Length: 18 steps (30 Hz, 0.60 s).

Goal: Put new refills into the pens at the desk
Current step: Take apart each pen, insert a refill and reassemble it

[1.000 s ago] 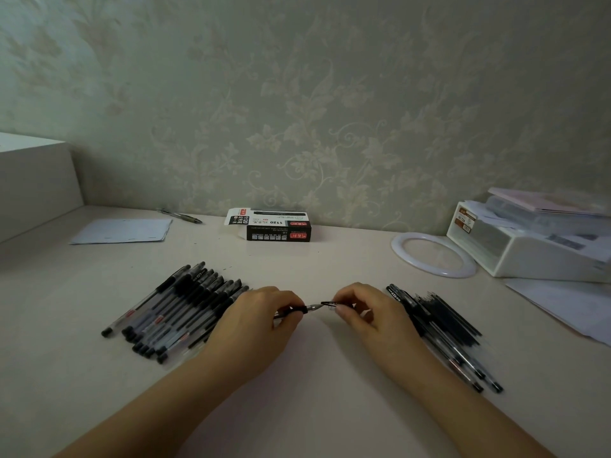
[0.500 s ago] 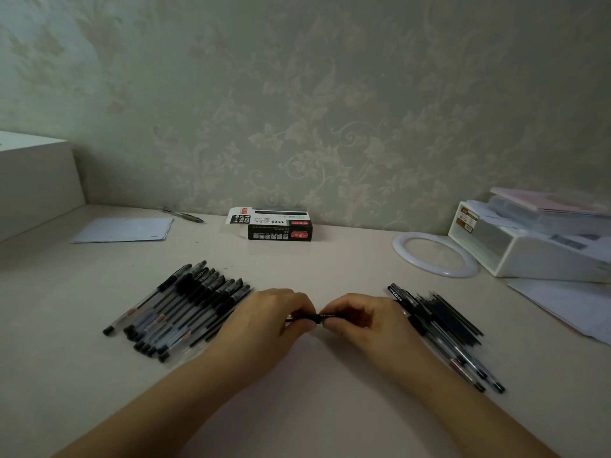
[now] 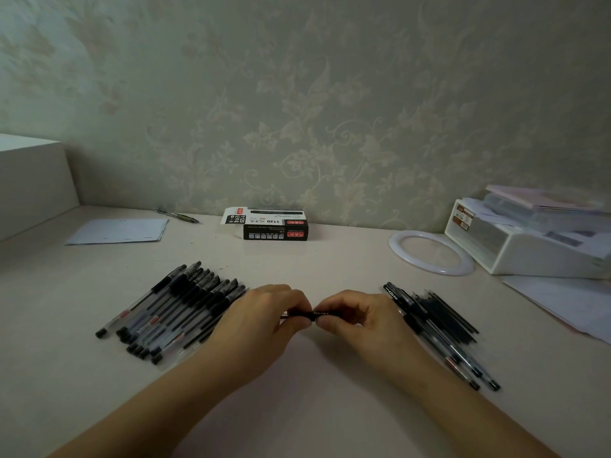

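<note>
Black pen [image 3: 314, 314] sits pinched between my left hand [image 3: 261, 320] and right hand [image 3: 358, 320], fingertips now nearly meeting where a gap showed a second ago. Pen piles [image 3: 172, 309] lie at nine and three o'clock [image 3: 443, 328] on the bench [image 3: 297, 391]. At twelve: one refill box [image 3: 269, 224]; one white ring [image 3: 429, 254] at two.

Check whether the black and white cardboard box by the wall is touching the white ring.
No, the black and white cardboard box sits apart from the white ring.
</note>
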Available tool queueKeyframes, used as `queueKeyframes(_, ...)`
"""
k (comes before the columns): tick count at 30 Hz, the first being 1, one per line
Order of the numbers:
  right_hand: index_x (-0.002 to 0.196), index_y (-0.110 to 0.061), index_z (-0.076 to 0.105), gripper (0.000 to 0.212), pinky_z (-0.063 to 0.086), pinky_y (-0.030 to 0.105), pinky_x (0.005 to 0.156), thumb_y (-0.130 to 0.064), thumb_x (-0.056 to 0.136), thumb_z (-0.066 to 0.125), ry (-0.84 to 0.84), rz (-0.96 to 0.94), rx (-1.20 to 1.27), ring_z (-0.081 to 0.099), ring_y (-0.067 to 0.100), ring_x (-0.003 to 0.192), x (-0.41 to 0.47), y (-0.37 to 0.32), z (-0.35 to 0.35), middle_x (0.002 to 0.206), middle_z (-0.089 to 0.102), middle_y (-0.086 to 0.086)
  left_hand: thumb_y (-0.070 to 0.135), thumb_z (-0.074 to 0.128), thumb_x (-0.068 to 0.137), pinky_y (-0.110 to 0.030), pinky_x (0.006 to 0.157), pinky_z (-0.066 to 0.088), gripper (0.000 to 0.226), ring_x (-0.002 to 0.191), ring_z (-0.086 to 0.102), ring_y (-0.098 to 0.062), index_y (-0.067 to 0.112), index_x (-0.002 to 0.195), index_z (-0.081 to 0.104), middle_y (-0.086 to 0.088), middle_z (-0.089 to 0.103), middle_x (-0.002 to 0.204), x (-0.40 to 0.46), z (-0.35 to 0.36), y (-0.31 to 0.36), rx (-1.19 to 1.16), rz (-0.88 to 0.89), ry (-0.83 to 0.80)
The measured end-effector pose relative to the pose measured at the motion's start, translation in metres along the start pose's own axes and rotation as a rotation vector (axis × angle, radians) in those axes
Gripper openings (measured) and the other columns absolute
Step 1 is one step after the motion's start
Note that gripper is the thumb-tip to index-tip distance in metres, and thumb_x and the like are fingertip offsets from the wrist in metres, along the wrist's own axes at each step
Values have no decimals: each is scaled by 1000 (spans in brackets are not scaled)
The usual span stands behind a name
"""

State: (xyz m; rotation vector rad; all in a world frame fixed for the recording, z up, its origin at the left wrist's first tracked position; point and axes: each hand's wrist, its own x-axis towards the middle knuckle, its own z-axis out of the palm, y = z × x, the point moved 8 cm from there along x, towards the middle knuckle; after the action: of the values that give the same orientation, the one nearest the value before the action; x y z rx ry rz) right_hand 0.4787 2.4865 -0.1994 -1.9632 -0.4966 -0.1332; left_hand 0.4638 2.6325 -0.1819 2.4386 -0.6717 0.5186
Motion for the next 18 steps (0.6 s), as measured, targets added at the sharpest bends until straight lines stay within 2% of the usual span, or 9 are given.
queueKeyframes(3, 93, -20, 78, 13, 49, 11, 72, -12, 83, 74, 22, -10, -17, 68, 1, 78, 3, -2, 0, 85, 75, -11, 33, 61, 90, -21, 68, 45, 5, 77, 53, 0, 34, 93, 65, 19, 59, 83, 0, -3, 1, -16, -15, 23)
queueKeyframes(6, 104, -26, 74, 23, 50, 13, 73, -18, 82, 76, 94, -41, -119, 66, 3, 79, 6, -5, -1, 91, 72, -14, 32, 61, 90, -27, 67, 48, 7, 74, 54, -4, 30, 94, 67, 15, 56, 87, -1, -13, 0, 26, -59, 97)
queueKeyframes(8, 112, -27, 68, 32, 51, 15, 73, -18, 82, 76, 172, -39, -191, 63, 4, 79, 6, -1, -8, 95, 68, -13, 28, 62, 90, -31, 66, 48, 10, 74, 55, -11, 24, 96, 69, 9, 52, 90, 0, -29, -11, 96, -149, 191)
queueKeyframes(11, 105, -25, 68, 23, 48, 14, 68, -15, 85, 73, 255, -44, -390, 58, 4, 77, 3, 1, -23, 91, 62, -13, 25, 59, 92, -35, 65, 47, 14, 75, 56, -20, 18, 102, 67, 2, 51, 93, -6, -60, -40, 211, -351, 321)
queueKeyframes(15, 93, -22, 67, 8, 47, 19, 65, -17, 87, 70, 332, -25, -547, 56, 5, 66, -1, 2, -42, 83, 59, -12, 26, 49, 96, -39, 72, 48, 15, 85, 54, -25, 19, 106, 57, -2, 51, 95, -14, -67, -75, 353, -590, 213)
queueKeyframes(18, 92, -21, 66, 4, 48, 26, 68, -20, 88, 68, 374, 9, -632, 55, 7, 70, -4, 3, -54, 85, 59, -9, 26, 47, 96, -39, 74, 47, 16, 88, 52, -25, 20, 106, 57, -2, 50, 95, -20, -62, -87, 374, -665, 139)
